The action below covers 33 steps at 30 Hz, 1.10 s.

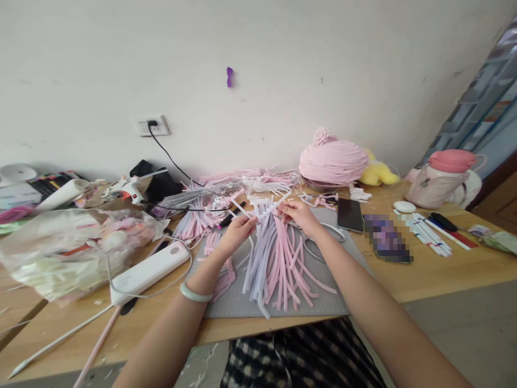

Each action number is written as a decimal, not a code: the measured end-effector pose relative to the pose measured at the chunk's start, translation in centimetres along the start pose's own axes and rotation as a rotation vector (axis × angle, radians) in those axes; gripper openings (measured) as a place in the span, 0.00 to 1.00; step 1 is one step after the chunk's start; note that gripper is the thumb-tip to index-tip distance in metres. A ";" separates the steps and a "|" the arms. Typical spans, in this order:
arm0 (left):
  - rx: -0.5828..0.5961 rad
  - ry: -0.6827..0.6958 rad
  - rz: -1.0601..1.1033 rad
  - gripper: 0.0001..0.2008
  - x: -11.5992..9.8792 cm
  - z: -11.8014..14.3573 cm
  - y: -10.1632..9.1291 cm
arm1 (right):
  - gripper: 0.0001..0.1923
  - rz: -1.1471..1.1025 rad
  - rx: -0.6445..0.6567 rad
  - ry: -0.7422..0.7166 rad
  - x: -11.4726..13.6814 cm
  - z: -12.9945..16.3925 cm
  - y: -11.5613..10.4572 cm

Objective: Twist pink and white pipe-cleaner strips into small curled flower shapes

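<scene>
Pale lavender pipe cleaners (pixel 258 258) and pink pipe cleaners (pixel 285 264) hang in a fringe over a grey mat (pixel 226 310), their upper ends looped along a line. My left hand (pixel 241 230) is closed in a pinch on a pale pipe cleaner at the left of that top row. At the right end of the row, my right hand (pixel 298 215) pinches the top of the pipe cleaners, fingertips close together. Thin wire loops (pixel 319 250) lie beside my right wrist. Shorter pink pieces (pixel 226 277) rest on the mat by my left forearm.
Behind my hands lie bagged pipe cleaners (pixel 202 199). To the left are a plastic bag of scraps (pixel 81 242), a white power strip (pixel 151 272) and a glue gun (pixel 131 188). A phone (pixel 350 214), markers (pixel 432 234), a pink jug (pixel 436 180) and pink bundle (pixel 333 161) stand right.
</scene>
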<state>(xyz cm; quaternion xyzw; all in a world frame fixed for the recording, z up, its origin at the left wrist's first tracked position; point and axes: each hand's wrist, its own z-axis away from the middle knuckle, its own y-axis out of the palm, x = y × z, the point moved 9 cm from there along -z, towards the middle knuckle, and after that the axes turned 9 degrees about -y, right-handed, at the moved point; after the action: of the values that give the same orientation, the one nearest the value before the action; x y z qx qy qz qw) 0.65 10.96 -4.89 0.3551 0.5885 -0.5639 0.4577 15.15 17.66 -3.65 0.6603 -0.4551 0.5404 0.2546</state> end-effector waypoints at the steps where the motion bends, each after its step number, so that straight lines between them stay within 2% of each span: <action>1: -0.017 0.004 -0.020 0.18 0.1 -0.1 0.0 | 0.17 0.114 -0.007 0.024 0.2 0.1 -0.3; 3: -0.039 0.007 -0.040 0.18 0.3 -0.2 0.0 | 0.18 0.410 0.014 0.076 0.9 0.8 -1.2; 5: -0.055 0.004 -0.047 0.18 0.5 -0.3 -0.1 | 0.20 0.545 -0.014 0.123 1.9 2.1 -3.1; 7: -0.069 0.002 -0.049 0.19 0.6 -0.3 -0.2 | 0.24 0.687 -0.111 0.207 2.6 4.1 -6.5; 10: -0.092 -0.004 -0.036 0.18 0.4 -0.1 -0.4 | 0.31 0.993 -0.333 0.431 2.8 8.4 -13.4; 13: -0.103 -0.009 -0.024 0.19 0.1 0.1 -0.5 | 0.37 1.261 -0.409 0.736 1.3 12.4 -19.1; 14: -0.098 -0.009 -0.021 0.19 0.0 0.2 -0.4 | 0.40 1.272 -0.402 0.803 0.4 13.3 -20.4; 16: -0.083 -0.006 -0.020 0.19 -0.1 0.2 -0.3 | 0.42 1.245 -0.340 0.835 -1.5 13.8 -22.1; 18: -0.073 -0.005 -0.024 0.19 0.0 0.2 -0.2 | 0.42 1.239 -0.285 0.810 -2.7 13.7 -23.1; 22: -0.068 -0.005 -0.014 0.20 0.4 -0.1 -0.2 | 0.44 1.281 -0.323 0.829 -2.9 13.7 -24.1; 28: -0.071 -0.009 -0.046 0.21 0.5 -0.2 -0.2 | 0.43 1.258 -0.399 0.802 -1.5 14.2 -23.3; 33: -0.081 0.013 -0.048 0.21 0.3 -0.2 -0.3 | 0.50 1.233 -0.387 0.826 -0.7 14.0 -22.5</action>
<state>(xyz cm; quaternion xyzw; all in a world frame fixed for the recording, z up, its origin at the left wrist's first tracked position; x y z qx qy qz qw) 0.30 11.06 -5.06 0.3257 0.6222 -0.5481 0.4542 41.60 16.56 -4.84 -0.0247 -0.6955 0.6983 0.1674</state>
